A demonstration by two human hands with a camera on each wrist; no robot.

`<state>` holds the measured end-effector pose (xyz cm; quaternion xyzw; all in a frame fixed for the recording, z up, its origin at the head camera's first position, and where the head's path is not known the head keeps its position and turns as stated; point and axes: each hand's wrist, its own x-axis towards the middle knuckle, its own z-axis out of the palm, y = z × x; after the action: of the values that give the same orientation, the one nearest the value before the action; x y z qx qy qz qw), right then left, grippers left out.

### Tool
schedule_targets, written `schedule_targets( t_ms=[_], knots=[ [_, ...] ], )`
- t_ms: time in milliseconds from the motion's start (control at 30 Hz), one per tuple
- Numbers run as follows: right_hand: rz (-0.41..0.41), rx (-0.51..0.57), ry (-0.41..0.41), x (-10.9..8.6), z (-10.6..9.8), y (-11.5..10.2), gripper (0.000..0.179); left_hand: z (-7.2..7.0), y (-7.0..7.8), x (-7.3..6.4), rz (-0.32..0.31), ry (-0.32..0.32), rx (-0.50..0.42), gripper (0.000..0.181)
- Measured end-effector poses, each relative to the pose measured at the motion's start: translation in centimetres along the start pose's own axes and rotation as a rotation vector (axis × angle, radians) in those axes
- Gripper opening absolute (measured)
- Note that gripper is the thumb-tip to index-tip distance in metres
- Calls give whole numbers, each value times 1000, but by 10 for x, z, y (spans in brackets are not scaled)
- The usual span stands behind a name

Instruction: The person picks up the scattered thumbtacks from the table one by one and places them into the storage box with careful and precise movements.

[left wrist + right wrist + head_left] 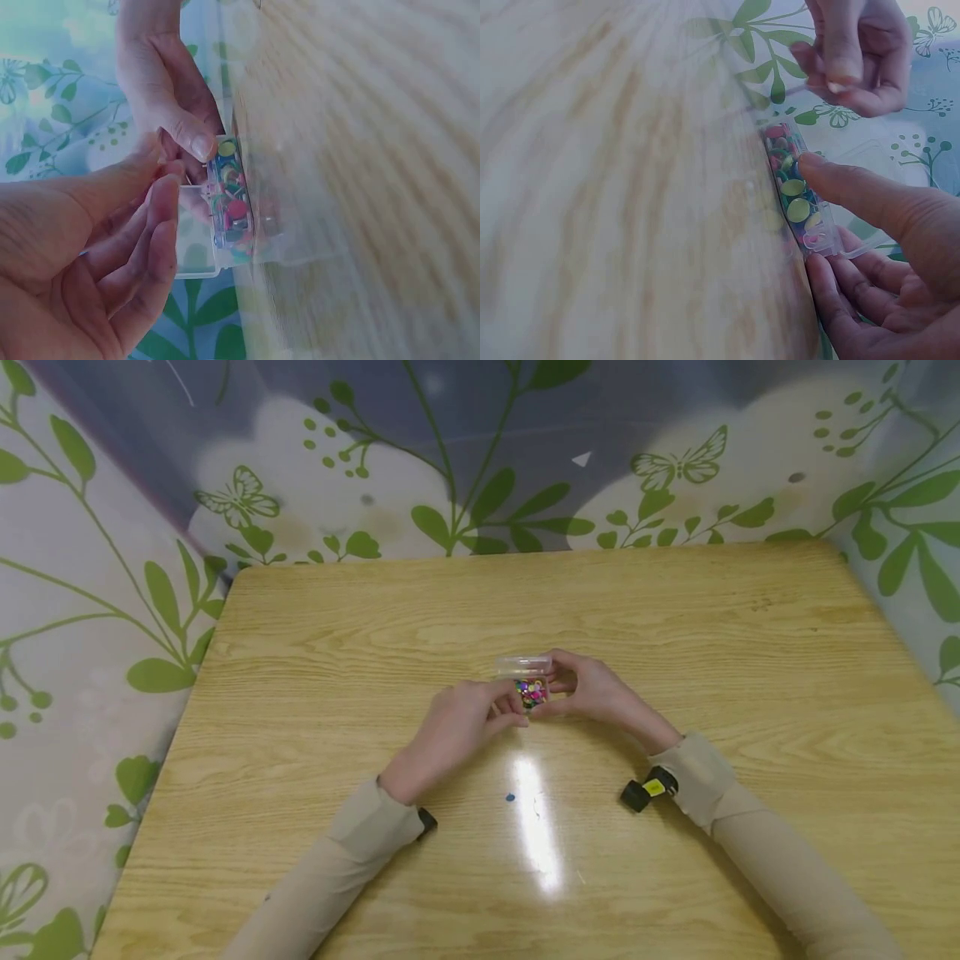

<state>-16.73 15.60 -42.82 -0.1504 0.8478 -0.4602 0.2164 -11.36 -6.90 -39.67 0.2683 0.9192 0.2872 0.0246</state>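
Observation:
A small clear plastic box [532, 693] of colourful thumbtacks [795, 187] stands on the table with its hinged lid [523, 665] raised. My right hand [596, 689] grips the box at its right end, thumb on the near side and fingers behind. The left hand [468, 718] is at the box's left end, fingers bent and thumb close to the forefinger, as the left wrist view shows. Whether a tack sits between those fingertips is too unclear to tell. Nearer the front, a single blue thumbtack [510, 797] lies on the tabletop.
The wooden table [337, 635] reaches back to a wall covering [480, 460] with green leaves and butterflies. Black wrist cameras, such as the one [637, 795] on the right sleeve, hang close above the surface. A bright light reflection crosses the table's middle.

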Motion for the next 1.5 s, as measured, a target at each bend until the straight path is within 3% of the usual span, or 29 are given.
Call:
schedule_targets(
  t_ms=[167, 400, 767, 1000, 1267, 1367, 1500],
  knots=[
    [0, 7, 5, 0, -1, 0, 59, -3, -1, 9, -48, 78, 2, 9],
    [-4, 9, 3, -1, -1, -2, 58, -2, -2, 18, -62, 171, 22, 8],
    [-4, 29, -8, -2, -1, -3, 59, 0, -3, 23, -67, 214, 75, 7],
    [-17, 28, -7, -2, -1, -3, 62, -2, -1, 22, -87, 196, 80, 8],
    [-13, 20, -7, -2, 0, -4, 63, -12, 5, 12, -110, 171, 64, 8],
    [-11, 24, -9, -2, 0, -3, 62, -15, 5, 6, -99, 136, 60, 8],
    [-7, 22, -6, -2, 0, -2, 62, -15, 5, -2, -65, 37, 63, 6]
  ],
)
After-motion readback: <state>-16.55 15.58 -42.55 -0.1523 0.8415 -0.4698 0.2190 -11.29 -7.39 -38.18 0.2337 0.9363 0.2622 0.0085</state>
